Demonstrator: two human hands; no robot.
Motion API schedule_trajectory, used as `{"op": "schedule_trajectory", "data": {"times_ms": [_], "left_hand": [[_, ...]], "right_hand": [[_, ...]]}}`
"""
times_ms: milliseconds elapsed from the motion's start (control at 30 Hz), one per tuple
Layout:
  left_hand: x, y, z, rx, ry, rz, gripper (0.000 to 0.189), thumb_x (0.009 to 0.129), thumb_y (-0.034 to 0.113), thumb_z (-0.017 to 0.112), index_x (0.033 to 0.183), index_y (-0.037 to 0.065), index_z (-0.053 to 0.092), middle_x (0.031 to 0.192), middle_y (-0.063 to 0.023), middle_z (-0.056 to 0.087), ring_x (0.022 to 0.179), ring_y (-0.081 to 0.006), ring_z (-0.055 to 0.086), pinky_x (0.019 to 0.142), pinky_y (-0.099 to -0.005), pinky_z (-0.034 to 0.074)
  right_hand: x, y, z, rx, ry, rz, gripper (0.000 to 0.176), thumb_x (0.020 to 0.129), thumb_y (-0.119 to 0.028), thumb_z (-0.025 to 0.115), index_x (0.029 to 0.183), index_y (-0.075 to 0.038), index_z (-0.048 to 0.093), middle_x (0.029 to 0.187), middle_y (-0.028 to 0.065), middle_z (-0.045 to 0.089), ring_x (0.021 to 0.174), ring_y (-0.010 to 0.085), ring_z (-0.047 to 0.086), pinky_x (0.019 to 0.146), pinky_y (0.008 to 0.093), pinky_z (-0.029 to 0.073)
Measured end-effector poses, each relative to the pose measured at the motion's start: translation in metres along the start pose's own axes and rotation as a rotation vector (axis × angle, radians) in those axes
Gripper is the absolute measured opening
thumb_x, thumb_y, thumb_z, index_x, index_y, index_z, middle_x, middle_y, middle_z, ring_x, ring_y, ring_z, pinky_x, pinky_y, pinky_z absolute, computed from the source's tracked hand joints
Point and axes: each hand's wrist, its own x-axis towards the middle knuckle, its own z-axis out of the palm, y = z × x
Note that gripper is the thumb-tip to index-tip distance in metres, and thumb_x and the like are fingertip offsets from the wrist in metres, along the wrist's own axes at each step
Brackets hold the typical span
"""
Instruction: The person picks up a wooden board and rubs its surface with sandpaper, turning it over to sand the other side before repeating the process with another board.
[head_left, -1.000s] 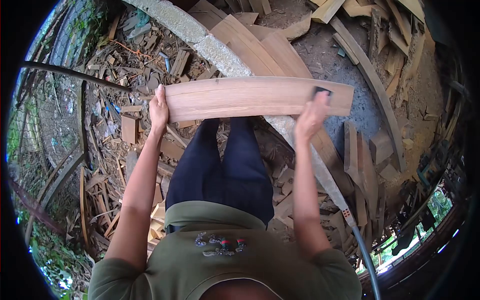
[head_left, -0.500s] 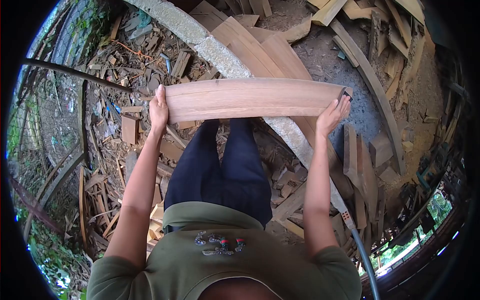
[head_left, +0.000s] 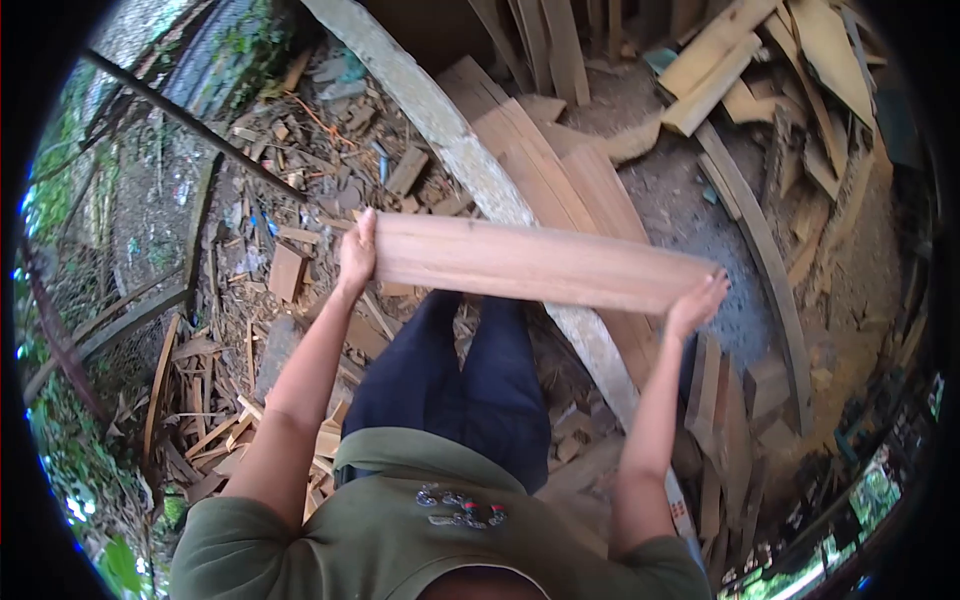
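Note:
A long, smooth wooden board point(head_left: 530, 262), slightly curved, spans the space in front of my body, above my dark trousers. Its left end is gripped by my left hand point(head_left: 358, 252), with the thumb up at the top corner. At the other end, my right hand point(head_left: 698, 303) is closed around the lower right corner. The board tilts a little, its right end lower in the view. Beyond it, more wide planks point(head_left: 555, 185) lie on the ground by a low concrete kerb point(head_left: 455, 150).
Wood scraps and offcuts point(head_left: 225, 400) cover the ground at left, near a wire fence point(head_left: 110, 215). Rough slabs point(head_left: 715, 80) are piled at upper right. A curved timber point(head_left: 765, 265) lies on the right, with upright pieces point(head_left: 715, 400) near my right forearm.
The board has gone from nearly level to sloping down at the right, and sits lower in view with both hands still on it. The whole scene has shifted as my head turned.

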Motion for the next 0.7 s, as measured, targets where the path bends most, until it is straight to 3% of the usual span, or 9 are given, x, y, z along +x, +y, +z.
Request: {"op": "schedule_trajectory", "data": {"times_ms": [67, 133, 167, 333, 467, 567, 600, 667, 700], "left_hand": [[0.0, 0.0, 0.0, -0.058, -0.03, 0.005, 0.075, 0.097, 0.059, 0.037, 0.098, -0.012, 0.061, 0.088, -0.0178, 0.065, 0.091, -0.0188, 0.057, 0.086, -0.0337, 0.045], [0.0, 0.001, -0.001, -0.04, -0.064, -0.04, 0.073, 0.099, 0.056, 0.035, 0.098, -0.012, 0.061, 0.09, -0.0163, 0.065, 0.09, -0.0166, 0.056, 0.086, -0.0328, 0.044], [0.002, -0.005, 0.001, -0.112, -0.067, -0.029, 0.072, 0.099, 0.056, 0.035, 0.097, -0.011, 0.062, 0.089, -0.0159, 0.065, 0.089, -0.0167, 0.056, 0.085, -0.0328, 0.045], [0.002, -0.009, -0.005, -0.045, -0.134, -0.112, 0.069, 0.099, 0.055, 0.035, 0.095, -0.008, 0.063, 0.087, -0.0124, 0.065, 0.084, -0.0175, 0.059, 0.082, -0.0341, 0.047], [0.001, 0.005, 0.001, -0.073, -0.022, 0.006, 0.066, 0.099, 0.052, 0.039, 0.102, -0.011, 0.06, 0.092, -0.0158, 0.066, 0.091, -0.0205, 0.059, 0.088, -0.0359, 0.045], [0.048, 0.003, -0.018, -0.057, 0.005, 0.002, 0.064, 0.1, 0.048, 0.04, 0.103, -0.013, 0.058, 0.095, -0.0197, 0.067, 0.098, -0.0196, 0.059, 0.092, -0.0349, 0.043], [0.06, 0.039, -0.036, -0.031, 0.013, 0.045, 0.066, 0.099, 0.05, 0.04, 0.102, -0.013, 0.058, 0.097, -0.022, 0.067, 0.1, -0.0196, 0.059, 0.092, -0.0342, 0.044], [0.123, 0.066, -0.069, 0.124, -0.081, -0.042, 0.068, 0.098, 0.053, 0.037, 0.108, -0.011, 0.059, 0.104, -0.0258, 0.066, 0.104, -0.0257, 0.062, 0.093, -0.0367, 0.045], [0.147, 0.092, -0.083, 0.211, -0.005, 0.052, 0.069, 0.098, 0.056, 0.034, 0.113, -0.007, 0.058, 0.107, -0.0274, 0.064, 0.106, -0.0303, 0.062, 0.094, -0.0394, 0.045]], "right_hand": [[0.028, 0.004, -0.007, 0.145, -0.03, 0.043, 0.048, 0.102, -0.03, 0.034, 0.137, 0.001, 0.044, 0.141, 0.0213, 0.045, 0.132, 0.0334, 0.041, 0.109, 0.0394, 0.029], [0.045, 0.019, -0.02, 0.402, -0.29, 0.309, 0.045, 0.101, -0.028, 0.037, 0.129, 0.003, 0.051, 0.125, 0.0188, 0.058, 0.114, 0.0299, 0.054, 0.098, 0.0363, 0.038], [0.049, 0.027, -0.019, 0.332, -0.27, 0.25, 0.041, 0.1, -0.03, 0.044, 0.122, 0.002, 0.056, 0.113, 0.0136, 0.063, 0.102, 0.0229, 0.058, 0.091, 0.0352, 0.042], [0.051, 0.039, -0.025, 0.517, -0.369, 0.475, 0.042, 0.1, -0.035, 0.046, 0.114, 0.003, 0.058, 0.109, 0.0119, 0.062, 0.1, 0.02, 0.058, 0.089, 0.034, 0.045], [0.048, 0.032, -0.036, 0.621, -0.438, 0.628, 0.044, 0.099, -0.036, 0.047, 0.12, 0.002, 0.053, 0.117, 0.0133, 0.06, 0.107, 0.0231, 0.058, 0.093, 0.038, 0.046], [0.033, -0.007, -0.051, 0.759, -0.458, 0.747, 0.05, 0.099, -0.036, 0.047, 0.131, 0.002, 0.047, 0.126, 0.0145, 0.056, 0.116, 0.0245, 0.054, 0.1, 0.0388, 0.043], [0.026, -0.022, -0.047, 0.774, -0.463, 0.743, 0.05, 0.099, -0.036, 0.047, 0.131, 0.002, 0.047, 0.126, 0.0145, 0.056, 0.116, 0.0245, 0.054, 0.1, 0.0388, 0.043], [0.011, -0.054, -0.038, 0.842, -0.366, 0.743, 0.048, 0.099, -0.038, 0.048, 0.123, 0.004, 0.053, 0.119, 0.0142, 0.059, 0.106, 0.0232, 0.06, 0.093, 0.0377, 0.048], [0.003, -0.074, -0.029, 0.846, -0.366, 0.743, 0.048, 0.099, -0.038, 0.048, 0.123, 0.004, 0.053, 0.119, 0.0142, 0.059, 0.106, 0.0232, 0.06, 0.093, 0.0377, 0.048]]}}
